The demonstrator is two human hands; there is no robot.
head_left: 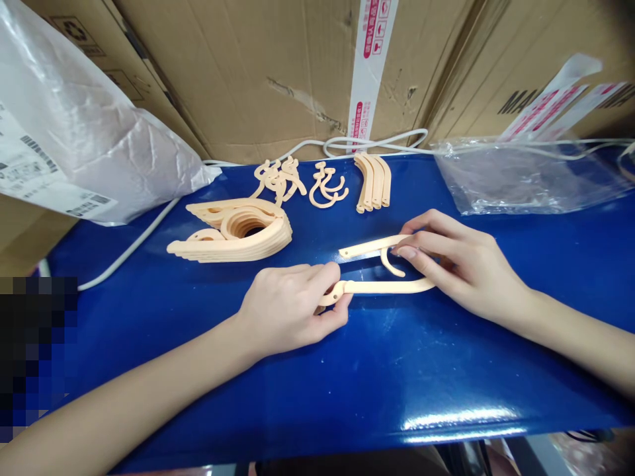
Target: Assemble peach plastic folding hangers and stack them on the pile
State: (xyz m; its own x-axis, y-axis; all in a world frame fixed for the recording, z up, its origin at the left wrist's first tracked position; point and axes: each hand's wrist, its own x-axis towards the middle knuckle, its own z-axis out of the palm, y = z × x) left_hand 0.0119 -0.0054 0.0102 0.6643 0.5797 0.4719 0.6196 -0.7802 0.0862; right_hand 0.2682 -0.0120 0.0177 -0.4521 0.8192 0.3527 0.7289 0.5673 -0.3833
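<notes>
A peach plastic hanger part (pixel 381 286) lies on the blue table (pixel 377 370), with two arms and a small hook between them. My left hand (pixel 292 307) pinches its left end, fingers closed round the joint. My right hand (pixel 456 261) grips the right side, fingertips pressed on the upper arm and the hook. Behind them sit a stack of folded hangers (pixel 238 233), loose hooks (pixel 327 188) and a bundle of curved pieces (pixel 373 180).
Cardboard boxes (pixel 278 66) wall off the back. A white plastic bag (pixel 74 145) lies at the left, a clear bag (pixel 526 175) at the right. A white cable (pixel 129 250) runs along the table's back and left.
</notes>
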